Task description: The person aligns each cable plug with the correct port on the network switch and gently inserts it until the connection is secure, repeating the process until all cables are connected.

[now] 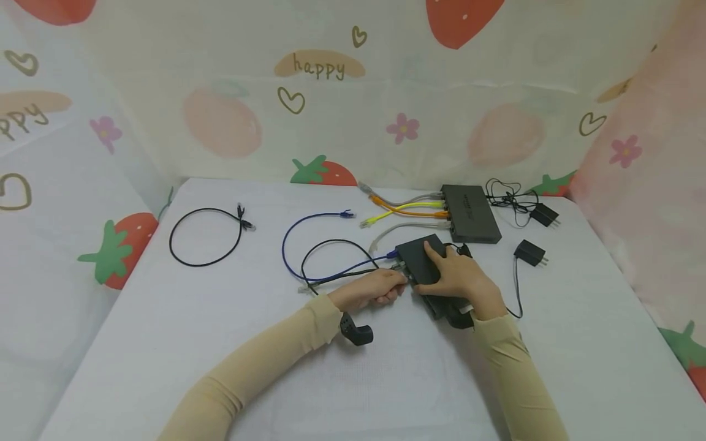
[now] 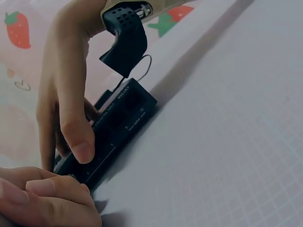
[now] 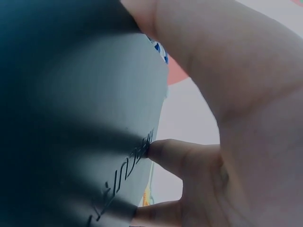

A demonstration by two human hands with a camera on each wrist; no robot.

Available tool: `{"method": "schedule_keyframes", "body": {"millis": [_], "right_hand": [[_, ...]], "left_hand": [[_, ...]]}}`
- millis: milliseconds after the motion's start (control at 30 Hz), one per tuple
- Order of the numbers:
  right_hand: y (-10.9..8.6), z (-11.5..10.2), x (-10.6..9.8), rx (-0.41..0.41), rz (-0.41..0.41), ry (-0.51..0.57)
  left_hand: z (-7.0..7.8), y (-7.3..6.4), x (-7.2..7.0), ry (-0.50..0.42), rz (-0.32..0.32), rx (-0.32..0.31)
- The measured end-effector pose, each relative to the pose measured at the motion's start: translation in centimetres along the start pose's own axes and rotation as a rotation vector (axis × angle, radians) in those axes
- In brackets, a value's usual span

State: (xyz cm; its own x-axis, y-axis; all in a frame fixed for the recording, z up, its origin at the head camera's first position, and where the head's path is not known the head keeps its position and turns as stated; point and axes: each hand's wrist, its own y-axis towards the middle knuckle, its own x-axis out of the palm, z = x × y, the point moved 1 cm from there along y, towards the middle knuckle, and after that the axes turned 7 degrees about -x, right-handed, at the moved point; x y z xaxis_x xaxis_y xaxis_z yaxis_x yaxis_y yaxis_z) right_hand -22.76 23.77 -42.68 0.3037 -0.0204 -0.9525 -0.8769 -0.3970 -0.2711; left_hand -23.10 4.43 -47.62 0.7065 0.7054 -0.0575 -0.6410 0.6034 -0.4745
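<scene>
Table (image 1: 220, 367): white gridded surface; bears all items listed below.
Far switch (image 1: 470, 212): black box at the back right, well apart from both hands; grey, orange and yellow cables enter its left face.
Near switch (image 1: 421, 260): black box at centre, long axis running from far-left to near-right; port face turned toward the person's left, seen in the left wrist view as a row of sockets (image 2: 124, 113).
Right hand (image 1: 458, 275): lies flat on top of the near switch, fingers straight and a little spread, thumb over the port-side edge (image 2: 78, 142); presses the box down.
Left hand (image 1: 375, 289): just left of the port face, touching it; fingers curled together, pinching what looks like a cable plug at a socket; the plug itself is hidden by the fingers.
Key relation: the sockets lie directly right of the left fingertips, across the box's long axis; the left hand is nearer to them.
Blue cable (image 1: 292, 236): loops left of the box and enters its port face.
Black cable (image 1: 325, 251): smaller loop inside the blue one, running toward the left hand.
Spare black cable (image 1: 204, 236): coiled, far left, well apart.
Power adapters (image 1: 531, 252): right of the boxes.
</scene>
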Motion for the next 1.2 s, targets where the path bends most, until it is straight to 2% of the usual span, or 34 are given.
{"method": "schedule_keyframes", "body": {"millis": [267,567,733,1000,1200], "right_hand": [[0.1,0.3,0.1,-0.004,0.005,0.004],[-0.1,0.5,-0.3,-0.029,0.013,0.040],[-0.1,0.5,-0.5,-0.026,0.013,0.044],[-0.2,0.7,-0.5,-0.034,0.017,0.051],[0.0,1.0,-0.4,-0.041,0.020,0.045]], "left_hand": [[0.1,0.0,0.2,0.087,-0.010,-0.017],[0.0,0.0,0.1,0.000,-0.076,0.001],[0.1,-0.2,0.0,-0.009,-0.100,-0.010],[0.4,-0.5,0.1,-0.071,-0.103,-0.029],[0.3,-0.2,0.2,-0.052,-0.090,-0.043]]}}
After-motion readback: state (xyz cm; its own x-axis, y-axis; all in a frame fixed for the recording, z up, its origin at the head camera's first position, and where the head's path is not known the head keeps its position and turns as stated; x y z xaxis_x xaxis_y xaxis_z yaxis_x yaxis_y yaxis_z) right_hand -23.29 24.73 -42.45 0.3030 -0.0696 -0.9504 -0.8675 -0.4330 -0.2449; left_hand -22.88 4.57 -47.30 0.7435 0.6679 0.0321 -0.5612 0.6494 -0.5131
